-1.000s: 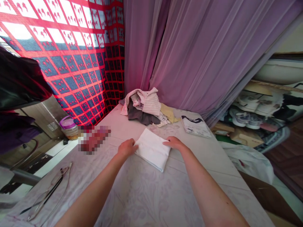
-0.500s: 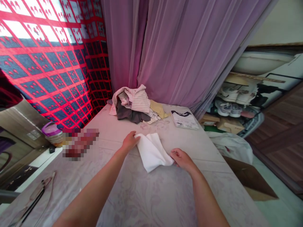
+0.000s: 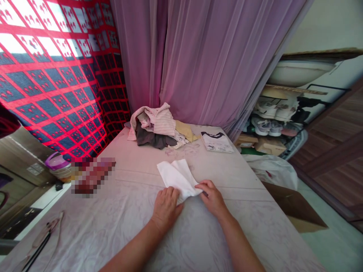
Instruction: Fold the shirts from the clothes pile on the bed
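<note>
A small folded white cloth [image 3: 177, 173] lies on the patterned bed cover in front of me. My left hand [image 3: 167, 207] is at its near left corner, fingers curled over the edge and thumb close beside them. The fingertips partly hide that corner. At the right corner, my right hand [image 3: 211, 196] pinches the cloth between thumb and fingers. Farther back sit a heap of crumpled clothes [image 3: 154, 126] and, to its right, a folded white shirt [image 3: 217, 142] with a dark collar.
Glasses and a cable [image 3: 47, 234] lie at the near left of the bed cover [image 3: 107, 226]. A blurred reddish item [image 3: 93, 175] rests on the left edge. Purple curtains [image 3: 204, 60] hang behind. On the right stand a shoe rack [image 3: 268, 126] and a cardboard box [image 3: 295, 207].
My left hand has let go of the cloth's far left corner and come nearer to me, onto its near left corner. My right hand stays at the right corner.
</note>
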Demonstrator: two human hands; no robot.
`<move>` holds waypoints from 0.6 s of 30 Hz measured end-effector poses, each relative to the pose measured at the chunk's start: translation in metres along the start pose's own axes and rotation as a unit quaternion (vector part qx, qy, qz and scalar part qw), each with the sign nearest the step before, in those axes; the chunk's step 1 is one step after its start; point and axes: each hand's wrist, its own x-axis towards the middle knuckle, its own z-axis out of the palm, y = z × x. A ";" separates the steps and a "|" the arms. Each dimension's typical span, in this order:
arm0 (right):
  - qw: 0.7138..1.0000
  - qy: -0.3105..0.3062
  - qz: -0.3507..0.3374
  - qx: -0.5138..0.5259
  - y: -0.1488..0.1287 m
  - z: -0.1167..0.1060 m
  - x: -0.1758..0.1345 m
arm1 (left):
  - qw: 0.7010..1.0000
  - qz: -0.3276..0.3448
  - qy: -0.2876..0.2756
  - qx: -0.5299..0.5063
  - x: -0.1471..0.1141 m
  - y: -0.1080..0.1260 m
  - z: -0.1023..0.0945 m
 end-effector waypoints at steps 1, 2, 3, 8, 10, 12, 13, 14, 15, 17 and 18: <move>1.000 0.019 -0.010 -0.023 -0.002 -0.001 0.003 | 1.000 0.000 -0.010 0.017 0.003 0.000 -0.002; 0.998 0.034 -0.020 -0.041 -0.005 -0.004 0.006 | 0.999 0.000 -0.021 0.030 0.005 -0.001 -0.005; 0.997 0.043 -0.029 -0.053 -0.009 -0.008 0.010 | 0.999 0.000 -0.032 0.039 0.006 -0.003 -0.009; 0.996 0.051 -0.067 -0.005 -0.034 -0.038 0.038 | 0.998 -0.038 -0.016 0.051 0.009 -0.020 -0.048; 0.995 0.066 -0.068 0.042 -0.048 -0.049 0.051 | 0.997 -0.057 0.039 0.040 0.016 -0.027 -0.073; 0.992 0.087 -0.043 0.076 -0.062 -0.061 0.062 | 0.992 -0.066 0.103 -0.002 0.026 -0.033 -0.099; 0.991 0.098 -0.025 0.087 -0.069 -0.067 0.066 | 0.988 -0.071 0.132 -0.038 0.032 -0.035 -0.110; 0.989 0.111 -0.009 0.098 -0.075 -0.072 0.070 | 0.981 -0.079 0.156 -0.081 0.039 -0.037 -0.120; 0.986 0.124 0.002 0.112 -0.079 -0.078 0.072 | 0.972 -0.084 0.177 -0.130 0.046 -0.039 -0.128; 0.979 0.144 0.006 0.144 -0.083 -0.085 0.076 | 0.947 -0.083 0.198 -0.240 0.060 -0.042 -0.134; 0.977 0.149 0.007 0.155 -0.082 -0.085 0.078 | 0.932 -0.076 0.197 -0.295 0.067 -0.044 -0.132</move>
